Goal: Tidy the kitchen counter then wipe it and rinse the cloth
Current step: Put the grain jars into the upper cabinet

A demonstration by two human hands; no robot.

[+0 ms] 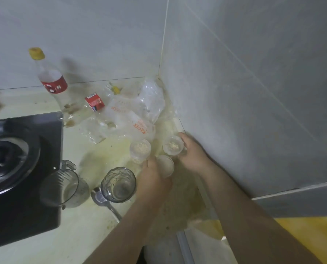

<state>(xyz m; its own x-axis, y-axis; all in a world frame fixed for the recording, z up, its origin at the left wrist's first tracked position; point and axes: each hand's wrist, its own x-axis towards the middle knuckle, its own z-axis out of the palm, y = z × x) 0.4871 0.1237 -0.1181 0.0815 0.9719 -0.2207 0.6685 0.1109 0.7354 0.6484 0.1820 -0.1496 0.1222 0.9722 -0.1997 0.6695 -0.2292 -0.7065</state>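
Three small clear plastic cups stand close together near the wall corner of the stained counter point(94, 231). My left hand point(153, 180) grips the nearest cup point(166, 165). My right hand point(192, 151) wraps around the cup by the wall point(172, 145), which holds pale crumbs. The third cup point(140, 149), also with crumbs, stands free to the left, just beyond my left hand's fingers. No cloth is in view.
A black gas stove point(21, 168) fills the left. Beside it stand a glass jug point(63, 187), a textured glass point(118, 184) and a metal spoon point(103, 201). Behind lie crumpled clear plastic bags point(132, 113), a standing bottle point(52, 80) and a fallen one point(94, 101). Tiled walls close the back and right.
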